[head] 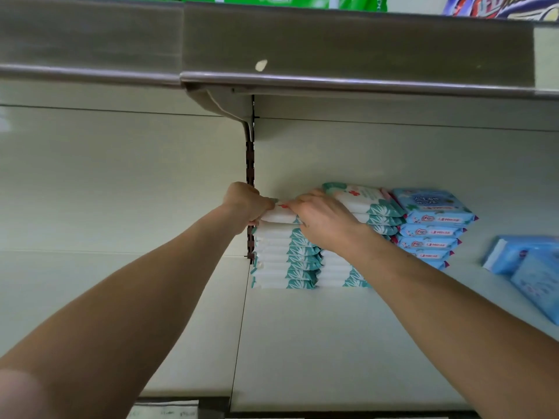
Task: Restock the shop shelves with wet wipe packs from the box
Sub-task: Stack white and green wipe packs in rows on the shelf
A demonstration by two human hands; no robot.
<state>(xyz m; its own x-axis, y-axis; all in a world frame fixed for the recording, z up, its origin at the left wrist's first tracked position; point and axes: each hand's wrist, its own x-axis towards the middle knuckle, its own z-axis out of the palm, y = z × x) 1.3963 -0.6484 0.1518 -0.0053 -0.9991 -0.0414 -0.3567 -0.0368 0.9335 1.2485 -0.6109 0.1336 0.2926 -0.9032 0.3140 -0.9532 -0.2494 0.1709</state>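
Up at the back of the shelf (302,343), a white-and-teal wet wipe pack (276,216) sits on top of the leftmost stack (284,261), held by 2 hands. The left hand (246,204) curls round its left end and the right hand (320,220) grips its right side. A 2nd teal stack (372,211) and a blue stack (432,234) stand alongside. The placing step looks nearly done. Next, both hands must let go without nudging the pile askew. The box is out of view, and the fingers hide the pack's edges.
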